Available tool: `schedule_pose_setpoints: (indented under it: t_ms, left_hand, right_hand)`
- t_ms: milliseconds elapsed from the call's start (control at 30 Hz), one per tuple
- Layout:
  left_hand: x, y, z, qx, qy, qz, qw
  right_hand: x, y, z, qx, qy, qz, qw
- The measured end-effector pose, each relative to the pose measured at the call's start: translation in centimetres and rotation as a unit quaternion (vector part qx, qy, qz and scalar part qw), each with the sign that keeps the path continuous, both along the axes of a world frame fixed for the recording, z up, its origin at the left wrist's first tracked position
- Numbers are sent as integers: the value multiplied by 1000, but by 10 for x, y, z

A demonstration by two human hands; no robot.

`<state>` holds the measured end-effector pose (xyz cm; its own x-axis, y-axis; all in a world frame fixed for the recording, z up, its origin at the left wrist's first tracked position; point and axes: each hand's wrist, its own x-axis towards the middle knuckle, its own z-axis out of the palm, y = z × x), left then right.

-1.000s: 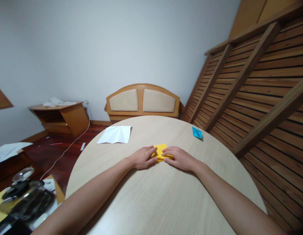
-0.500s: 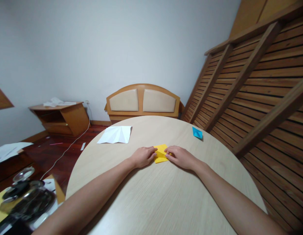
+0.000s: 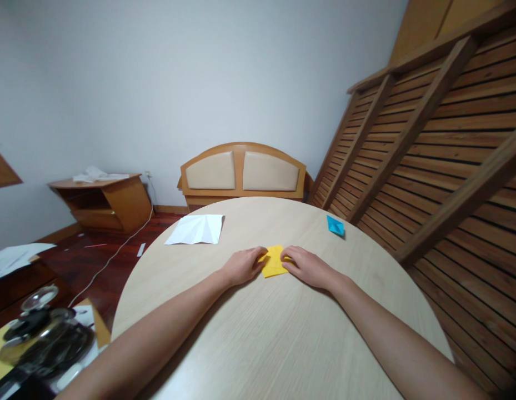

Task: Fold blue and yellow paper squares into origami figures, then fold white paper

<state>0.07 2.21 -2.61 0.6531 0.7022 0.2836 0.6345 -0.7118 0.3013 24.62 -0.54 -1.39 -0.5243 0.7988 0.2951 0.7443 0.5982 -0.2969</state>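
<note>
A small folded sheet of yellow paper (image 3: pixel 275 265) lies on the round light-wood table (image 3: pixel 282 339), between my two hands. My left hand (image 3: pixel 244 265) pinches its left edge, fingers curled with the thumb below. At the right edge, my right hand (image 3: pixel 306 266) grips the paper between thumb and bent fingers. The fingers hide both side edges of the sheet, and its finer folds are too small to make out.
A creased white sheet (image 3: pixel 196 229) lies at the table's far left. Toward the far right sits a folded blue paper piece (image 3: pixel 335 225). Glass pots (image 3: pixel 53 339) crowd a lower surface at left. Wooden slatted panels (image 3: pixel 441 166) lean along the right.
The fingers of both hands have shifted slightly on the yellow paper, curling more at its side edges. The white sheet and blue piece stay in place.
</note>
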Motion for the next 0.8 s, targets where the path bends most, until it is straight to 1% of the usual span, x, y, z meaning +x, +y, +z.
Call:
schedule_pose_setpoints:
  t_ms: [133,233,467,700,800]
  left_hand:
    - [-1,4,-4,18,-8,-26,999]
    - [-2,8,-8,45,-19,-19,999]
    - [-4,9,-8,85,18,3,996]
    - [-4,10,-9,84,45,2,995]
    - [-4,9,-11,82,52,4,995]
  right_hand:
    - [-1,2,-3,14,-8,50,999]
    - [-4,1,-4,3,-29,70,997]
    - [-9,-3,-4,-41,-57,59,996]
    - [-7,-6,-1,-51,-66,56,995]
    - [-9,-9,1,-52,-78,45,995]
